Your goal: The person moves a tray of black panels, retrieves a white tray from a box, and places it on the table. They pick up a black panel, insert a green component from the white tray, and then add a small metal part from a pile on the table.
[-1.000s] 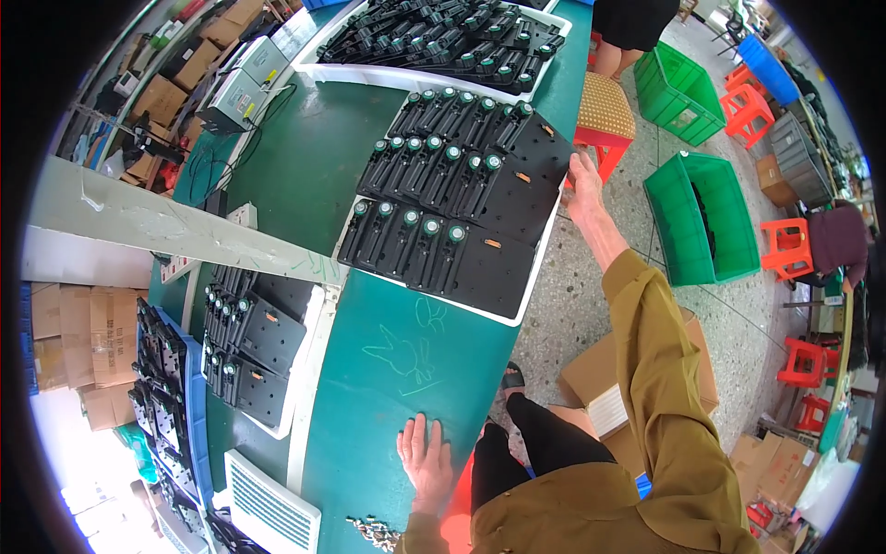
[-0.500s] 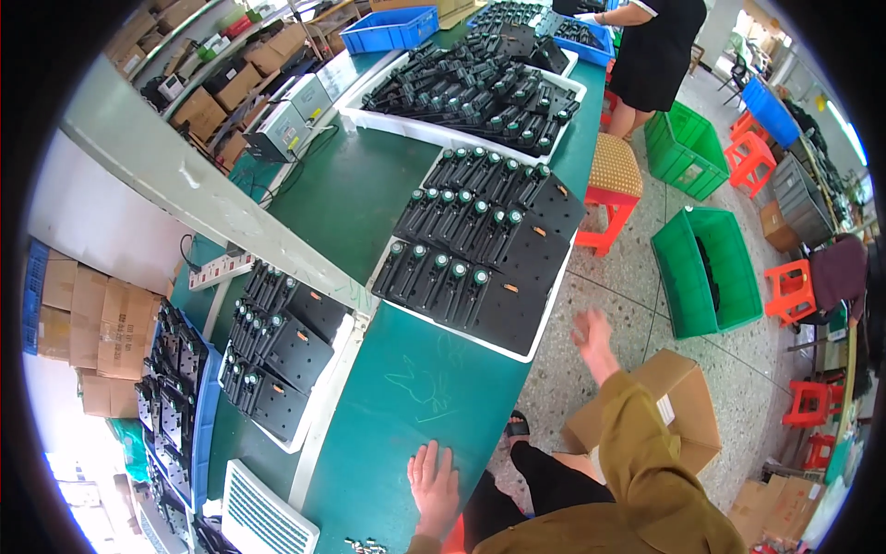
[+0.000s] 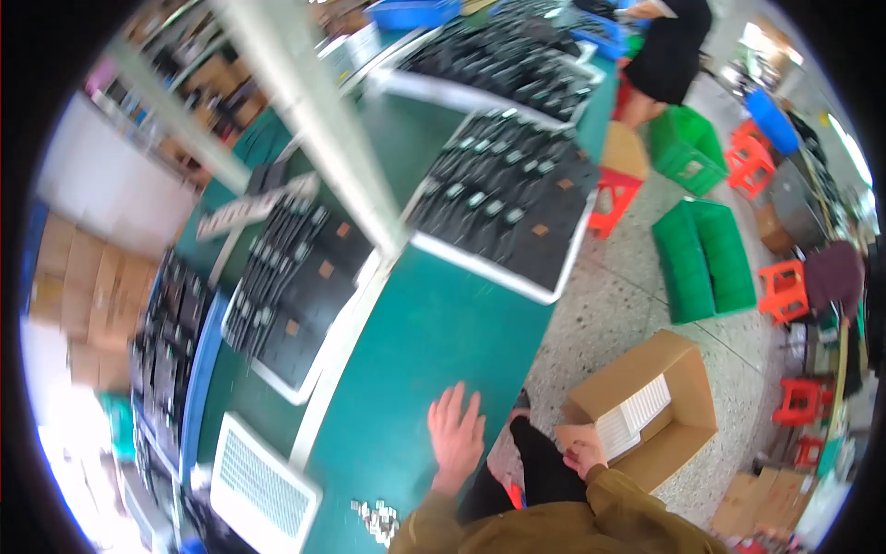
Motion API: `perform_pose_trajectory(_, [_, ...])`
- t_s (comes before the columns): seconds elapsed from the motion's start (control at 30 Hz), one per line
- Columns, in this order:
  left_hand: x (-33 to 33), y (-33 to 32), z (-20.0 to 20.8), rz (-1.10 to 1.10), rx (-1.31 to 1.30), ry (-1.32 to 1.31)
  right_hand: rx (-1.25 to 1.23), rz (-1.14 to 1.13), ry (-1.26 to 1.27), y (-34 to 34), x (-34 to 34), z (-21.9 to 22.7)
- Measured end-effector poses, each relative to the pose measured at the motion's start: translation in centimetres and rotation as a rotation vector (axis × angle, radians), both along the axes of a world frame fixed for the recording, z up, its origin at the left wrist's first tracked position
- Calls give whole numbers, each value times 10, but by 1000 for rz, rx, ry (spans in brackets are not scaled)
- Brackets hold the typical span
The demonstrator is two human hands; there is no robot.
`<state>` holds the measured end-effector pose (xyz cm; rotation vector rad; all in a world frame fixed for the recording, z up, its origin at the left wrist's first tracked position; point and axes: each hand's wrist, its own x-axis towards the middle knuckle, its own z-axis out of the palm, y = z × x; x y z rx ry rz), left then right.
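**Green bins (image 3: 681, 277) stood beyond the right hand (image 3: 583, 452)**

Farther out to that hand's right were red stools (image 3: 784, 291). Well ahead of both hands was a co-worker (image 3: 669, 60) in black. Ahead-left of the left hand (image 3: 457, 434) rose a pale pillar (image 3: 305, 111); farther left were stacked cartons (image 3: 97, 277) and, through blur, apparently a power strip (image 3: 254, 208).

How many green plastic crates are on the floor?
2: the farther green crate, right of the tan-topped stool, and the nearer green crate, beyond the open cardboard box. Others may be hidden farther back.
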<state>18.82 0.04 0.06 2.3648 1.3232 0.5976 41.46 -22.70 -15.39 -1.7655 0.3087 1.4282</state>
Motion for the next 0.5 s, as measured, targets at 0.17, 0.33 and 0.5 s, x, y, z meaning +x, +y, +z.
perform_pose_trajectory(0.17, [4, -5, -4, -40, -46, -141, -64, -103, 108, -47, -8, -25])
perform_pose_trajectory(0.33, [-26, -52, -7, -77, -148, -134, -157, 134, 133, -64, -27, -11])
perform_pose_trajectory(0.5, [-45, -72, -9, -91, -76, -151, -186, 273, 81, -88, -14, -25])
